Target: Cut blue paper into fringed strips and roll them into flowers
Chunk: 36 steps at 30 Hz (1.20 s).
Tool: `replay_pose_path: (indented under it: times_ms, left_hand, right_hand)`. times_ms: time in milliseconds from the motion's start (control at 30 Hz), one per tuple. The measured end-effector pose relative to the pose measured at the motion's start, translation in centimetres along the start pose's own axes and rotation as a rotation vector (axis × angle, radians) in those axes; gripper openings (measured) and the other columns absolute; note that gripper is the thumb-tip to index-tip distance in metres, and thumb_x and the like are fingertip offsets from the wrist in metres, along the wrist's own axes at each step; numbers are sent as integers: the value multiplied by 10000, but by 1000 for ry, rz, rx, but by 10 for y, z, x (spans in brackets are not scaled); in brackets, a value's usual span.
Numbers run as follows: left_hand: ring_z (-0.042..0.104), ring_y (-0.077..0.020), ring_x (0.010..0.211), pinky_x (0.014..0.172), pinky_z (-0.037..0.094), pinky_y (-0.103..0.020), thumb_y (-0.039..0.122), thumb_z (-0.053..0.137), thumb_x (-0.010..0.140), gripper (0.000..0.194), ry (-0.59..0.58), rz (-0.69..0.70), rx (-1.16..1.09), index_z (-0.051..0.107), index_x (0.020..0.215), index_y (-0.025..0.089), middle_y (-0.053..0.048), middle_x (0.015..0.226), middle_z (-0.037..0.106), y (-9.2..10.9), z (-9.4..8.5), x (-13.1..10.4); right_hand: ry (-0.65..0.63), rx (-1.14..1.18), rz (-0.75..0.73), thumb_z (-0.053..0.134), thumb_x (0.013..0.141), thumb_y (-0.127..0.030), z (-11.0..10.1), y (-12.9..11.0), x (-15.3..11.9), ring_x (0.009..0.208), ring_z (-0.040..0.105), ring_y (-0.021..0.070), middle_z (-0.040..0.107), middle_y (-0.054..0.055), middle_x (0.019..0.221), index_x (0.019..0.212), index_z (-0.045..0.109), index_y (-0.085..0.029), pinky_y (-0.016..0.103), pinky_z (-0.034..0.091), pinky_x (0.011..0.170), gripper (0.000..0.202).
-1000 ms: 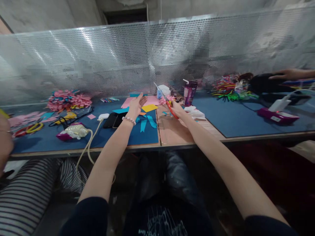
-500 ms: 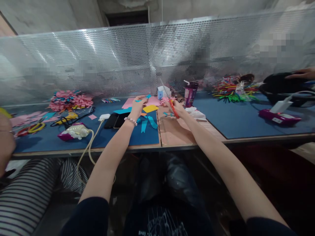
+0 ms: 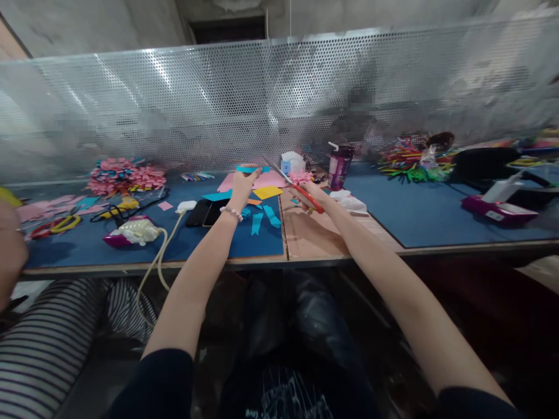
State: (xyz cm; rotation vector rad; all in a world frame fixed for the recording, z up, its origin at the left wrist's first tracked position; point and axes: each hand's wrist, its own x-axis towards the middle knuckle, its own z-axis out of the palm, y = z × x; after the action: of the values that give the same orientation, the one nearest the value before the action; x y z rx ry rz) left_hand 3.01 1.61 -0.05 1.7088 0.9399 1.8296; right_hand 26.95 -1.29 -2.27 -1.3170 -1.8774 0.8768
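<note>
My left hand [image 3: 245,185] is closed on a strip of blue paper [image 3: 247,169], which sticks out past the fingertips on both sides. In my right hand [image 3: 309,195] are red-handled scissors [image 3: 305,195], their long blades pointing up and left toward the strip. The blade tips look near the paper; whether they touch it I cannot tell. Below the hands lie a yellow paper piece [image 3: 268,192], pink sheets [image 3: 226,182] and cut blue strips [image 3: 257,223] with notched ends. A pink fringed paper bundle [image 3: 300,176] sits just behind my right hand.
A dark phone [image 3: 197,213] lies left of my left wrist, by a white plug [image 3: 186,206] with a cable. Beyond my right hand stand a purple cup [image 3: 339,167] with a straw and a small box [image 3: 292,162]. Perforated metal [image 3: 218,110] walls the table's back.
The scissors have swung so their blades point further left, closer to the blue strip. The strip in my left hand now lies more level. At far right, a person's hand has left the view.
</note>
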Motion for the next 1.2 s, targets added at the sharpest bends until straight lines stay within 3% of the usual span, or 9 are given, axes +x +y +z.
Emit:
replay_pose_path:
  times_ms: [300,533,933,1200]
  left_hand:
    - [668,-175,804,721,543,-316,305,685,759,164,25,61,-48,638,878,203,-43,802,687,2,-1,0]
    - [674,-165,817,824,546,-336,248,707,727,150,16,31,-115,627,840,189,-41,814,668,5,1,1]
    - [687,-184,848,859,554,-380,180,709,721,197,-41,-50,-245,588,876,173,-46,831,660,13,4,-3]
    - [697,-190,853,860,557,-379,168,705,729,196,-40,-50,-268,580,880,172,-50,823,666,14,3,-5]
  right_hand:
    - [-45,-35,-32,583,822,-315,1,2,1,439,589,178,585,9,524,765,550,-175,259,488,398,155]
    - [-48,-52,-18,533,850,-274,1,0,1,428,575,169,587,13,506,892,602,-150,236,462,403,148]
    - [-5,7,64,492,879,-282,5,-21,-13,449,578,149,607,37,589,858,558,-137,236,474,427,161]
    - [-6,28,85,493,877,-341,5,-19,-10,447,569,159,590,22,549,847,580,-152,252,477,427,210]
